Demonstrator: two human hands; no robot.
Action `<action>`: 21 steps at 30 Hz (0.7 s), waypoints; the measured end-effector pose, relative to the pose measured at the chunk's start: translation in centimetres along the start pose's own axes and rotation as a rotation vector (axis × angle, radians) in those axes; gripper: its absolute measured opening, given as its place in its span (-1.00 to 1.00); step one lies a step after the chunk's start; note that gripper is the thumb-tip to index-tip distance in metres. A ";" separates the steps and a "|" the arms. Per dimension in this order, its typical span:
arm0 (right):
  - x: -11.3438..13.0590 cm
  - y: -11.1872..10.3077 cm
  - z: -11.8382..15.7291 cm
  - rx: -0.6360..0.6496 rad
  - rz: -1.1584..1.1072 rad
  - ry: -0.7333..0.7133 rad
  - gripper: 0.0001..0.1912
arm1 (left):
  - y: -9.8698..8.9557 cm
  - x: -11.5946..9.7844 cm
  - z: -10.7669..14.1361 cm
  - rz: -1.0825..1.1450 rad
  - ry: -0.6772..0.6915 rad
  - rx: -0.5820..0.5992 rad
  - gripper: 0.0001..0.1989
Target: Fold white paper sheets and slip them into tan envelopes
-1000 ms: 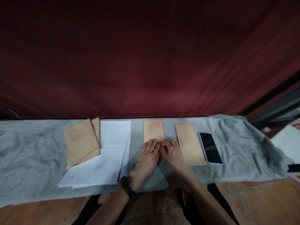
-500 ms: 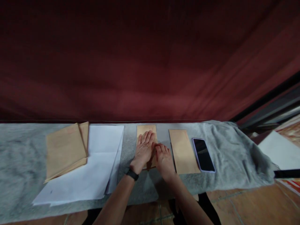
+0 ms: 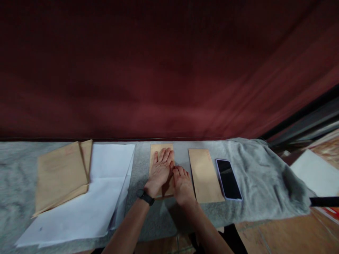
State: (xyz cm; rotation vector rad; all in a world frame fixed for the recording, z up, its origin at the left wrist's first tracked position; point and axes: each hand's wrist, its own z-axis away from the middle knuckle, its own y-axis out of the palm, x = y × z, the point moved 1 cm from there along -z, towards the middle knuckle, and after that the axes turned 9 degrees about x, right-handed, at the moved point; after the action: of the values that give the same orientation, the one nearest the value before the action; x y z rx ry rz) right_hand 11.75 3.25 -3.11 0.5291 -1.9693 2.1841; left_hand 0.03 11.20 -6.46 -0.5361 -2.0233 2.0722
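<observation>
Item, centre: one flat, oblong brown-paper envelope [image 3: 166, 190], lying lengthwise away from me on a soft grey plush cloth [image 3: 270, 180]. Much of its face I cannot see, as the hands cover it.

Item: left hand [image 3: 160, 169], laid palm down on that envelope, fingers extended and slightly spread, pointing toward the far end. I see nothing gripped in it. On its wrist, a black watch with a dark band [image 3: 145, 197].

Item: right hand [image 3: 182, 185], just beside the left, at the envelope's right edge. Fingers close together and partly bent, tips at the edge near the left hand's thumb side. Whether they pinch the paper I cannot tell from my end.

Item, right of the hands: a second flat brown-paper envelope [image 3: 205, 176], slightly skewed, apart from the first. Just beside it, a smartphone with a dark screen and lilac case [image 3: 229, 180], face up, tilted the same way.

Item, left: several large white paper sheets [image 3: 100, 197], overlapping, edges out of line. On them, and reaching beyond their left side, I count at least two overlapping brown-paper envelopes [image 3: 62, 174].

Surroundings: dark red hanging fabric [image 3: 169, 77] behind the cloth; terracotta-coloured floor tiles [image 3: 286, 233] below; at far right, a white flat sheet [image 3: 317, 174], cut off by my view.
</observation>
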 end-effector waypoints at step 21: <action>-2.0 0.5 -1.0 -0.166 -0.234 -0.131 -0.62 | -1.9 -1.7 8.9 0.074 0.244 0.066 -0.43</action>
State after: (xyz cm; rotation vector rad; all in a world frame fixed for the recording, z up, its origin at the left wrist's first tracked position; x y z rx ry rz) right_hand 13.30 4.47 -4.40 0.8477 -2.0126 1.8710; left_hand -2.08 2.41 -4.35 -0.8191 -1.8177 1.9943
